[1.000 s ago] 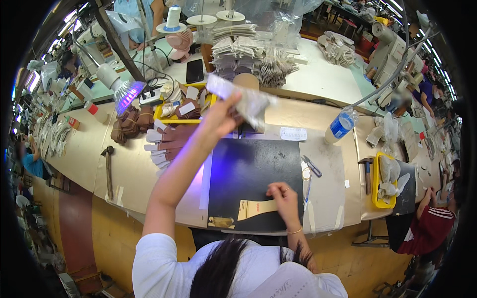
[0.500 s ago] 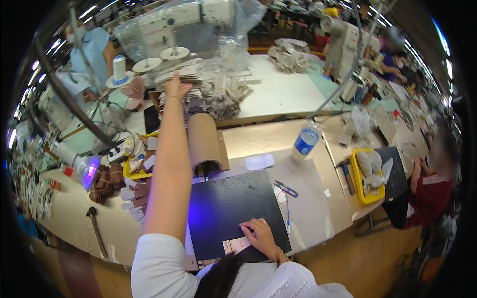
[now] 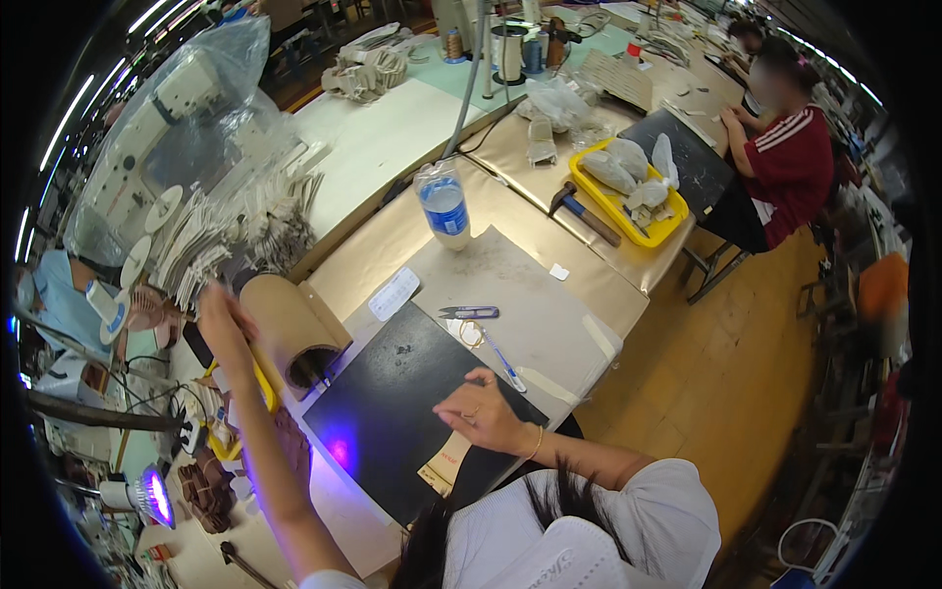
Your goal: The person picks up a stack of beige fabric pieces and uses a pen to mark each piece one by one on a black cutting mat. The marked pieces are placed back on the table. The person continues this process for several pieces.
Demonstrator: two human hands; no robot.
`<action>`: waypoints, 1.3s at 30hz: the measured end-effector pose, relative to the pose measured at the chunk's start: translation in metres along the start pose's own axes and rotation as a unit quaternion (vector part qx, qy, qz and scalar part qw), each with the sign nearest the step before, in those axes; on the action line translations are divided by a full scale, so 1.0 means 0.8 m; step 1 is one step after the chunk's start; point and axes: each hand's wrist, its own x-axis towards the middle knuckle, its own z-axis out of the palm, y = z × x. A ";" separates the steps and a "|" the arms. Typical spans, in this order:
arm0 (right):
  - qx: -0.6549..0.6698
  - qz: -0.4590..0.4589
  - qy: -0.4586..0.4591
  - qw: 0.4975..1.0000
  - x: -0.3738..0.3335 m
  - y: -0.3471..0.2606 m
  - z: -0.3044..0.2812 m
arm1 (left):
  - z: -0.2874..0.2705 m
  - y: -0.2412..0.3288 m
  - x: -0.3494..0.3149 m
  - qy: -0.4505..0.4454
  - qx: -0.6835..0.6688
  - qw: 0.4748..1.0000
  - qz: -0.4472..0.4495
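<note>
My left hand [image 3: 221, 319] is stretched out to the left, blurred, just behind a brown paper roll [image 3: 285, 329] and below a heap of beige cut pieces [image 3: 235, 236]. Whether it holds anything I cannot tell. My right hand [image 3: 481, 412] lies with fingers apart on a black mat [image 3: 383, 412], its wrist over a small tan piece [image 3: 446, 461] at the mat's near edge. A purple glow falls on the mat's left part.
A water bottle [image 3: 444, 206], a white label [image 3: 394, 294], small snips [image 3: 469, 313] and a pen [image 3: 502, 361] lie beyond the mat. A hammer [image 3: 584, 211] and yellow tray [image 3: 628, 211] sit right, by a seated person in red [image 3: 785, 157]. A plastic-covered sewing machine [image 3: 177, 137] stands left.
My head has turned right, so the bench swings across the picture. My left arm has drawn back from the far heap of pieces toward the paper roll. The right hand stays on the mat.
</note>
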 end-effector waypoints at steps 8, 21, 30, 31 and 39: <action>-0.184 0.070 0.159 0.967 0.130 0.171 -0.120 | 0.004 -0.002 -0.400 -0.334 0.280 0.899 0.044; -0.318 0.318 0.183 0.874 0.294 0.398 -0.172 | 0.052 0.010 -0.490 -0.288 0.507 0.812 0.015; -0.289 0.362 0.256 0.848 0.338 0.456 -0.198 | 0.026 -0.021 -0.497 -0.304 0.486 0.820 0.001; -0.274 0.394 0.227 0.848 0.345 0.455 -0.198 | 0.022 -0.023 -0.498 -0.290 0.484 0.825 0.024; -0.299 0.424 0.162 0.839 0.344 0.451 -0.209 | 0.021 -0.026 -0.512 -0.297 0.532 0.792 0.038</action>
